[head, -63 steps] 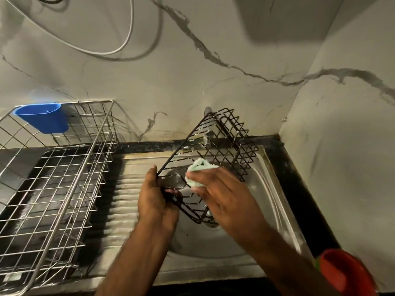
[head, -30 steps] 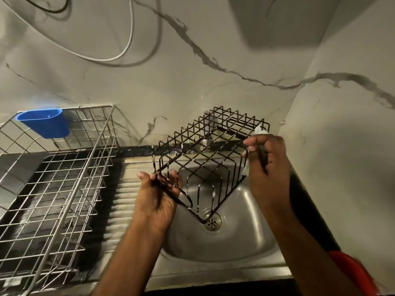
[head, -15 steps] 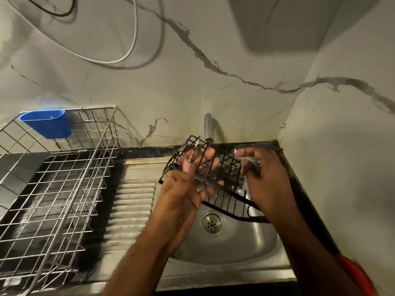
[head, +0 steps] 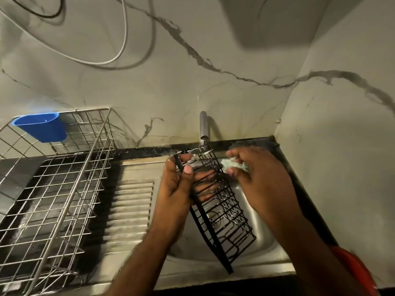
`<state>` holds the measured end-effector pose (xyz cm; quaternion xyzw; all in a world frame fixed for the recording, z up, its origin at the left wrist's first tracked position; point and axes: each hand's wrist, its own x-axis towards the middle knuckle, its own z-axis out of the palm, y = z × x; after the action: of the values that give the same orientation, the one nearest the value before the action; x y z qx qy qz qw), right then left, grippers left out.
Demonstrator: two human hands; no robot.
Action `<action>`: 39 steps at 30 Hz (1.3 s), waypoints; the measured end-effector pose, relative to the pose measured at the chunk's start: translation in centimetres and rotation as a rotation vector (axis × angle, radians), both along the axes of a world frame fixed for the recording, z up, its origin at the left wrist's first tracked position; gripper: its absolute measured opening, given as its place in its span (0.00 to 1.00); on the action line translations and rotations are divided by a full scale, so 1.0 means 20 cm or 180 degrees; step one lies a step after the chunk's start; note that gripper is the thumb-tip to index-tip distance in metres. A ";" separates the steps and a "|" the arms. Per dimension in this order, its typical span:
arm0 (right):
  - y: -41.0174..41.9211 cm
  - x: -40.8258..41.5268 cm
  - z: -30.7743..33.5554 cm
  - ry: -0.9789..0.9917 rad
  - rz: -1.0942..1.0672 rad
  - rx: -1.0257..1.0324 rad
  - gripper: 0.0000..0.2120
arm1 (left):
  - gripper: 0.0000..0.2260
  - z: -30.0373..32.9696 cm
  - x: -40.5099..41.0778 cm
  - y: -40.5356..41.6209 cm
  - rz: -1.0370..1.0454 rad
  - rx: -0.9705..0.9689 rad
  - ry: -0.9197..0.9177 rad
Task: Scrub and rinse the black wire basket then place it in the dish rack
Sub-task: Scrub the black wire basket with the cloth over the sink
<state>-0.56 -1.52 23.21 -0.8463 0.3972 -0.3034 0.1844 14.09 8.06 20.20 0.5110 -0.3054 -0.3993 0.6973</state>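
The black wire basket point(head: 222, 212) stands on edge over the steel sink point(head: 263, 242), its long side running from the tap down toward me. My left hand point(head: 177, 189) grips its upper left rim, thumb over the wire. My right hand point(head: 252, 174) holds a pale green scrub pad point(head: 233, 165) pinched in its fingers against the basket's upper right side. The silver dish rack point(head: 64, 189) stands to the left on the draining board.
A steel tap point(head: 203, 129) rises at the back wall just above the basket. A blue plastic cup holder point(head: 42, 127) hangs on the rack's far corner. Something red point(head: 354, 274) sits at the lower right. Marble walls close in behind and on the right.
The basket has been turned from lying tilted across the sink to standing on edge lengthwise. My left hand shifted to its top rim, and my right hand brought the pad to its side.
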 end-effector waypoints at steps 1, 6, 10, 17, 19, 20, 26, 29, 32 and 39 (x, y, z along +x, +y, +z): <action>-0.01 0.01 0.00 -0.0220 0.0202 0.0047 0.15 | 0.11 0.01 -0.01 0.00 -0.0030 -0.0020 0.0065; -0.05 0.07 -0.02 -0.0572 0.0806 -0.0160 0.18 | 0.12 0.03 -0.03 -0.01 -0.0235 -0.0108 0.0213; -0.06 0.09 0.00 -0.1466 0.0523 -0.0471 0.14 | 0.12 0.04 -0.03 -0.01 -0.0343 -0.0116 0.0270; -0.01 0.13 -0.09 -0.0373 0.0441 -0.0994 0.14 | 0.12 0.04 -0.05 -0.03 -0.0184 -0.0241 0.0150; 0.01 0.12 -0.12 -0.0016 0.0457 -0.1235 0.19 | 0.12 0.03 -0.04 -0.04 -0.0098 -0.0240 0.0110; 0.02 0.12 -0.13 0.0063 0.0492 -0.1256 0.21 | 0.12 0.03 -0.03 -0.04 -0.0068 -0.0241 0.0110; 0.06 0.13 -0.14 -0.0078 0.0601 -0.1154 0.24 | 0.10 0.05 -0.02 -0.03 0.0056 -0.0234 0.0138; 0.07 0.14 -0.13 -0.0370 0.0886 -0.1296 0.23 | 0.09 0.06 -0.04 -0.04 0.0331 -0.0194 0.0048; 0.11 0.13 -0.15 -0.0518 0.0810 -0.1183 0.15 | 0.08 0.07 -0.03 -0.05 0.0680 -0.0202 0.0044; 0.12 0.10 -0.20 -0.0314 0.0898 -0.0849 0.22 | 0.07 0.10 0.02 -0.06 0.0988 -0.0205 0.0282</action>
<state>1.43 0.83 19.20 -0.8946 0.2215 -0.3655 0.1306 14.56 6.87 22.24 0.5113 -0.2044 -0.2989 0.7794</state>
